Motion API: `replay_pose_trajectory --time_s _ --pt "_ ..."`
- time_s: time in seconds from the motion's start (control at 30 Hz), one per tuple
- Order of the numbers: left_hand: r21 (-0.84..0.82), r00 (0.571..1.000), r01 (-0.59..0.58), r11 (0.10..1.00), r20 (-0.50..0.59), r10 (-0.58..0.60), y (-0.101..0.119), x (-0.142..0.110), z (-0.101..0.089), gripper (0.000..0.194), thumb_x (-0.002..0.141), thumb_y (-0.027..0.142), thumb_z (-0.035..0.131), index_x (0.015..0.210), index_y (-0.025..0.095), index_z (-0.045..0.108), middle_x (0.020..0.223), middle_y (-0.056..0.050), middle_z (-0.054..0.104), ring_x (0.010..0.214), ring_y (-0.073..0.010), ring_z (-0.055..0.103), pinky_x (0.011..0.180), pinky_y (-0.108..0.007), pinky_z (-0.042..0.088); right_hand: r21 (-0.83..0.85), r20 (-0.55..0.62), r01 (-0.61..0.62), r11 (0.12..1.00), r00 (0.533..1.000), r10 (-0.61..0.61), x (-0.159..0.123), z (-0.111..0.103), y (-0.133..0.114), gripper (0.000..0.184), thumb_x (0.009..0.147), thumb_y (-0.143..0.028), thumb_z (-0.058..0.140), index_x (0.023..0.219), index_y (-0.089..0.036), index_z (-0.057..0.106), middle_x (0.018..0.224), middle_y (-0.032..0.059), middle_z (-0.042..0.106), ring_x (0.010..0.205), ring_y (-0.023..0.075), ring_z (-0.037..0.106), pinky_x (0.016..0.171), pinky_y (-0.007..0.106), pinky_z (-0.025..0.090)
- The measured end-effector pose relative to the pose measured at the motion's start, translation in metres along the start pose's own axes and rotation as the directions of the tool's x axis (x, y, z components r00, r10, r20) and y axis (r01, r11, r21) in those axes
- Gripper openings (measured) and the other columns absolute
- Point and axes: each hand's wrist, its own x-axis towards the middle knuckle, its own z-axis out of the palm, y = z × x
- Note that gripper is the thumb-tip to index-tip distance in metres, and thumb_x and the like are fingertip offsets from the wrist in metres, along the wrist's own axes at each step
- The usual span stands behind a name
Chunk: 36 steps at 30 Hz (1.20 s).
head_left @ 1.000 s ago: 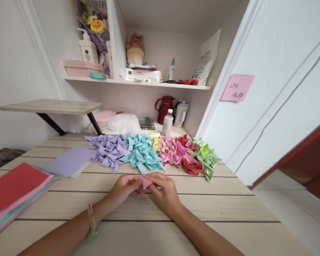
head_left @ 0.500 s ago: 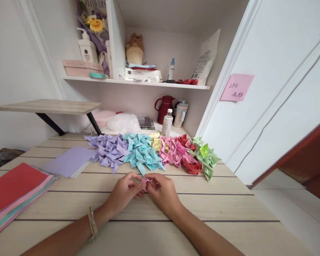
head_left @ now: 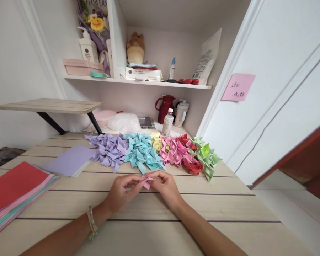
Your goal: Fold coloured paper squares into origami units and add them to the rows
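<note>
A small folded piece of pink paper is pinched between both my hands, just above the front part of the wooden table. My left hand grips its left side with thumb and fingers, partly covering it. From the other side my right hand holds it with the fingertips. Just beyond the hands lie heaps of folded paper pieces: purple, blue, yellow, pink, red and green.
On the left lie a stack of coloured paper sheets, red on top, and a purple stack. A small raised wooden stand is behind them. A clear bottle and a dark red jug stand behind the heaps.
My fingers have shifted around the pink paper, and it has turned and shows a different shape between them. Both hands stay in about the same place over the table.
</note>
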Motion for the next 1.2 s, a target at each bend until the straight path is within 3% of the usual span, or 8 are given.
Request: replay_pose_trajectory --time_s 0.13,0.33,0.43,0.6,0.73,0.83,1.0,1.2 --pt "0.01 1.0 0.018 1.0 0.001 -0.018 0.0 0.0025 -0.0015 0.014 0.081 0.024 0.057 0.078 0.015 0.068 0.081 -0.007 0.073 0.076 -0.0195 0.067 0.071 -0.027 0.053 -0.006 0.077 0.072 0.997 0.994 -0.072 -0.0026 -0.0006 -0.0086 0.022 0.07 -0.038 0.067 0.073 -0.017 0.069 0.096 0.0084 0.068 0.08 0.0202 0.065 0.07 0.03 0.051" --pt "-0.074 0.994 0.095 0.993 -0.043 -0.098 -0.0073 0.0049 0.0033 0.022 0.077 0.025 0.062 0.096 0.018 0.057 0.073 -0.003 0.072 0.071 -0.0192 0.068 0.07 -0.031 0.053 -0.213 0.001 0.144 0.966 0.989 -0.147 -0.0008 0.0009 -0.0025 0.033 0.066 -0.035 0.071 0.093 -0.018 0.063 0.084 0.0059 0.068 0.064 0.0181 0.066 0.057 0.027 0.051" --pt "0.063 0.999 0.047 0.997 -0.016 -0.046 -0.0091 0.0047 0.0004 0.016 0.079 0.027 0.058 0.092 0.018 0.062 0.073 -0.003 0.072 0.071 -0.0186 0.067 0.07 -0.029 0.053 -0.434 0.033 0.246 0.867 0.966 -0.257 -0.0013 -0.001 -0.0026 0.024 0.072 -0.033 0.067 0.093 -0.021 0.068 0.089 0.0062 0.068 0.073 0.0185 0.065 0.06 0.026 0.051" --pt "0.356 0.984 -0.178 0.917 0.056 0.169 -0.0085 0.0045 -0.0052 0.016 0.082 0.022 0.055 0.083 0.023 0.071 0.078 -0.003 0.071 0.073 -0.017 0.065 0.069 -0.026 0.049 -0.653 0.121 0.335 0.679 0.932 -0.343 -0.0038 -0.0034 -0.0063 0.011 0.077 -0.027 0.061 0.081 -0.024 0.072 0.077 0.0037 0.07 0.075 0.0183 0.062 0.064 0.026 0.048" --pt "0.367 0.988 -0.141 0.919 -0.005 0.154 -0.0065 0.0046 -0.003 0.016 0.081 0.025 0.055 0.074 0.021 0.07 0.08 -0.005 0.066 0.076 -0.017 0.062 0.064 -0.025 0.049 -0.746 0.104 0.277 0.605 0.947 -0.304 -0.0042 -0.0022 -0.0083 0.01 0.076 -0.024 0.062 0.076 -0.024 0.072 0.074 0.0019 0.07 0.074 0.018 0.062 0.069 0.027 0.045" --pt "0.308 0.995 -0.07 0.949 -0.05 0.09 -0.0037 0.0046 -0.0001 0.018 0.08 0.029 0.055 0.071 0.019 0.067 0.08 -0.005 0.064 0.077 -0.0176 0.06 0.059 -0.024 0.049 -0.746 0.079 0.224 0.627 0.965 -0.25 -0.0039 0.0 -0.0097 0.01 0.075 -0.026 0.062 0.073 -0.023 0.071 0.073 0.0018 0.07 0.071 0.0171 0.062 0.066 0.025 0.045" --pt "0.159 0.994 0.017 0.987 -0.111 0.001 -0.0011 0.0059 0.0014 0.017 0.079 0.032 0.055 0.071 0.018 0.062 0.078 -0.004 0.06 0.079 -0.0174 0.058 0.064 -0.024 0.048 -0.58 0.061 0.143 0.802 0.989 -0.132 -0.0031 0.003 -0.009 0.011 0.073 -0.021 0.058 0.072 -0.017 0.069 0.071 0.0024 0.069 0.064 0.0145 0.062 0.057 0.021 0.045" --pt "-0.252 0.965 0.158 0.955 -0.168 -0.203 -0.0068 0.008 0.0043 0.022 0.075 0.036 0.062 0.066 0.016 0.057 0.063 0.001 0.056 0.063 -0.0134 0.054 0.063 -0.023 0.045 -0.37 0.12 0.08 0.926 0.992 -0.038 -0.0026 0.0039 -0.0072 0.013 0.073 -0.027 0.061 0.073 -0.016 0.068 0.073 0.003 0.069 0.066 0.0156 0.062 0.058 0.023 0.046"
